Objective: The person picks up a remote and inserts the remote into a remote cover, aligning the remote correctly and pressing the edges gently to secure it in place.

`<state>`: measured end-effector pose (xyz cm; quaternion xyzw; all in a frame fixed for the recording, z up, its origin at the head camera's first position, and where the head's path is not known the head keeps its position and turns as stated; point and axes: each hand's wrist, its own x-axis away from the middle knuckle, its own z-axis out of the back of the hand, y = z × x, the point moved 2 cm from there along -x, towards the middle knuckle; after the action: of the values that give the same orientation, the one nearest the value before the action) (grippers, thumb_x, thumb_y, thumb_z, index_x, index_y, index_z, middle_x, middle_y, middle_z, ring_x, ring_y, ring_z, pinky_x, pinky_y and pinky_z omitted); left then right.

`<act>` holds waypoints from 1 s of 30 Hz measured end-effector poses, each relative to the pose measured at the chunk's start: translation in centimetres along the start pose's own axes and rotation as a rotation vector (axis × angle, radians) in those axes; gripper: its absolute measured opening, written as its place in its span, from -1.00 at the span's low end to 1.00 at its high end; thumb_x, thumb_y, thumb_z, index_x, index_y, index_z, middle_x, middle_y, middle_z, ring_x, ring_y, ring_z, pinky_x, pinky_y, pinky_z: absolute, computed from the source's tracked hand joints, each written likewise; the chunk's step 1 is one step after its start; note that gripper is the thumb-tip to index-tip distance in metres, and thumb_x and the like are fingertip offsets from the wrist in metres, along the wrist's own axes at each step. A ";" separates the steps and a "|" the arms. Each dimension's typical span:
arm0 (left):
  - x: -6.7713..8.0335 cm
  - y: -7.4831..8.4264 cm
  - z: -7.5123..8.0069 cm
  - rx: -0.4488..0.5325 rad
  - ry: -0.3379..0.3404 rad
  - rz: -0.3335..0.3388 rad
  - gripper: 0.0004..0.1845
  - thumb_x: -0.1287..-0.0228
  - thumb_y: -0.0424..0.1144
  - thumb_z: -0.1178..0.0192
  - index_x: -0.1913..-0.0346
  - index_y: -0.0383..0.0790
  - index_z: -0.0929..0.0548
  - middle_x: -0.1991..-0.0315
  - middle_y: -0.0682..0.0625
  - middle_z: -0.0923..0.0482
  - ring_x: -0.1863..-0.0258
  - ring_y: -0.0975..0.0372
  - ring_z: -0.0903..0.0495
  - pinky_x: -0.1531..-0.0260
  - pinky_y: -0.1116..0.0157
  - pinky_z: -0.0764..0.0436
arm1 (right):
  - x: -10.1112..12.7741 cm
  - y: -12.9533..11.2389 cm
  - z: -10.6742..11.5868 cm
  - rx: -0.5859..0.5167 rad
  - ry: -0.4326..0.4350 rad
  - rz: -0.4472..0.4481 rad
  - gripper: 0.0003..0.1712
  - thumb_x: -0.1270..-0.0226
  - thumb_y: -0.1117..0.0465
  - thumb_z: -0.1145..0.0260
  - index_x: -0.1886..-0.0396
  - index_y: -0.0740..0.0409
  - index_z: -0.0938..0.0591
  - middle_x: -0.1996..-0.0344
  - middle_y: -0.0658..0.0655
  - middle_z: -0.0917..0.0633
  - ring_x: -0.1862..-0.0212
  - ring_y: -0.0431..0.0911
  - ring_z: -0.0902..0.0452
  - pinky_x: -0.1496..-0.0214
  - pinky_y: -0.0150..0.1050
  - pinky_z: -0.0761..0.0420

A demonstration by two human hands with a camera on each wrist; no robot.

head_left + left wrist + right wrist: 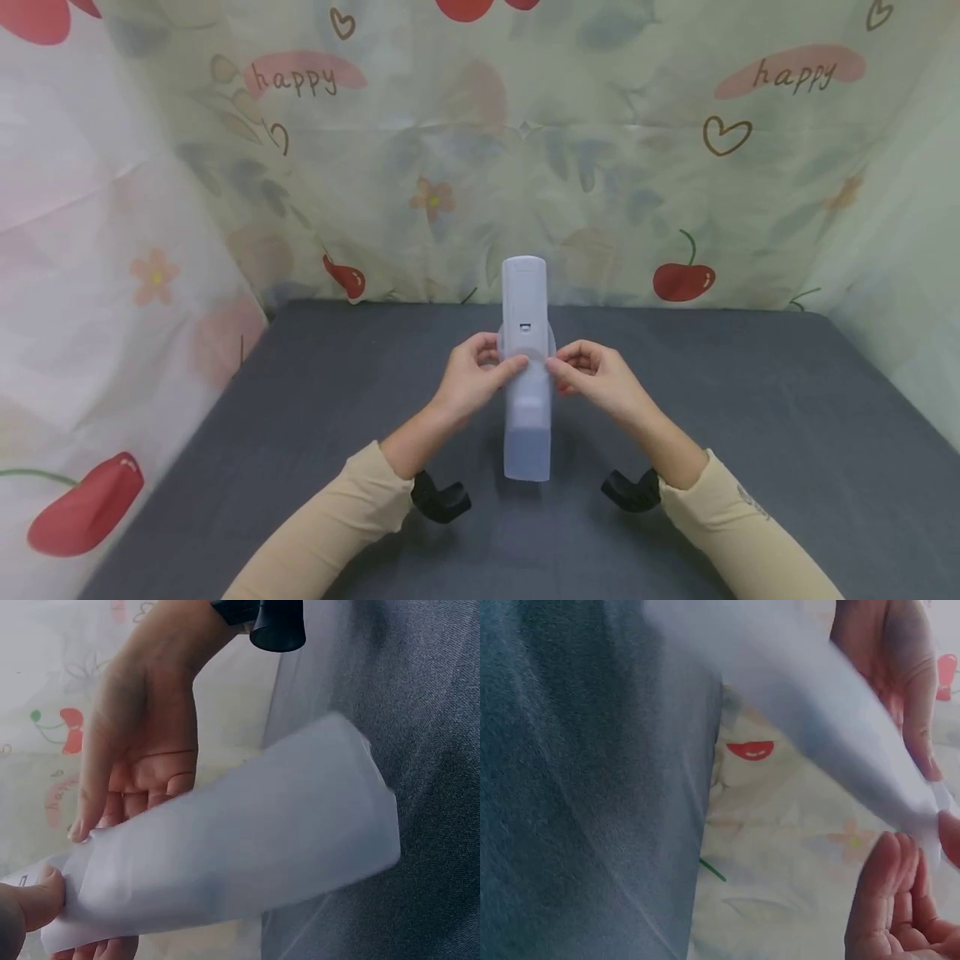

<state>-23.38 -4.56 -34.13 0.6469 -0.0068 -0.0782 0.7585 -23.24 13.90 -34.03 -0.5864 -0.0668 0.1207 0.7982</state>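
Note:
A long white plastic device point(525, 292) with a small port in its face stands upright between both hands. Its lower end is a translucent, box-like section point(527, 454), and a rounded part shows behind it at both sides. My left hand point(474, 379) grips its left side, thumb flat on the face and fingers behind. At the right edge, my right hand point(600, 375) pinches with thumb and curled fingers. The left wrist view shows the translucent section point(300, 817) large, slanting over the dark cloth. In the right wrist view the device point(832, 727) is blurred.
Dark grey cloth point(300, 400) covers the table. A printed curtain point(480, 167) with cherries and flowers hangs behind and at the left. Black wrist mounts point(441, 497) stick out below both cream sleeves point(322, 517).

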 end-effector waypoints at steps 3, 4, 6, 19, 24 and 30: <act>0.0 0.0 0.0 -0.015 -0.004 -0.040 -0.60 -0.17 -0.30 -0.27 -0.06 -0.36 -0.50 0.11 -0.28 -0.60 0.29 0.14 -0.66 0.28 0.26 -0.65 | 0.1 0.1 -0.1 0.002 0.037 0.024 -0.65 -0.30 0.14 -0.24 0.17 0.40 -0.50 0.43 0.02 -0.60 0.43 -0.24 -0.54 0.24 -0.34 -0.64; -0.1 0.0 0.0 -0.017 -0.009 -0.054 -0.60 -0.18 -0.31 -0.27 -0.07 -0.36 -0.50 0.11 -0.29 -0.61 0.27 0.12 -0.66 0.29 0.27 -0.65 | 0.2 0.1 -0.2 0.002 0.053 0.033 -0.66 -0.30 0.14 -0.24 0.19 0.39 -0.51 0.45 0.01 -0.60 0.44 -0.24 -0.53 0.26 -0.36 -0.63; -0.1 0.1 0.0 -0.022 -0.030 -0.073 -0.58 -0.19 -0.32 -0.25 -0.12 -0.35 -0.49 0.09 -0.30 -0.62 0.24 0.08 -0.66 0.29 0.27 -0.64 | 0.3 0.0 -0.2 0.004 0.089 0.048 -0.69 -0.30 0.15 -0.25 0.23 0.37 -0.52 0.47 0.02 -0.59 0.45 -0.23 -0.53 0.27 -0.37 -0.63; 0.0 0.6 0.1 -0.063 -0.225 0.001 -0.50 -0.30 -0.25 -0.15 -0.27 -0.27 -0.38 -0.05 -0.27 -0.57 0.04 0.03 -0.61 0.08 0.11 -0.63 | 0.8 -1.0 -0.6 -0.049 0.198 0.115 -0.71 -0.30 0.23 -0.23 0.25 0.45 -0.50 0.57 -0.08 -0.54 0.49 -0.27 -0.47 0.34 -0.42 -0.58; -0.1 0.6 0.2 -0.054 -0.258 -0.007 -0.51 -0.31 -0.26 -0.14 -0.27 -0.31 -0.37 -0.06 -0.30 -0.55 0.03 0.02 -0.61 0.09 0.12 -0.64 | 0.7 -1.0 -0.7 -0.055 0.226 0.141 -0.73 -0.31 0.25 -0.22 0.25 0.46 -0.51 0.57 -0.13 -0.55 0.50 -0.28 -0.47 0.35 -0.43 -0.58; 0.0 0.8 0.6 -0.055 -0.241 -0.035 -0.50 -0.30 -0.25 -0.15 -0.27 -0.27 -0.37 -0.06 -0.28 -0.56 0.05 0.04 -0.61 0.12 0.14 -0.65 | 0.3 -1.0 -0.8 -0.069 0.182 0.151 -0.73 -0.35 0.24 -0.17 0.21 0.43 -0.46 0.46 -0.10 -0.55 0.42 -0.29 -0.52 0.26 -0.37 -0.63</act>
<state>-23.31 -5.00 -33.28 0.6118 -0.0846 -0.1688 0.7682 -22.60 12.92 -33.31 -0.6253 0.0460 0.1243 0.7691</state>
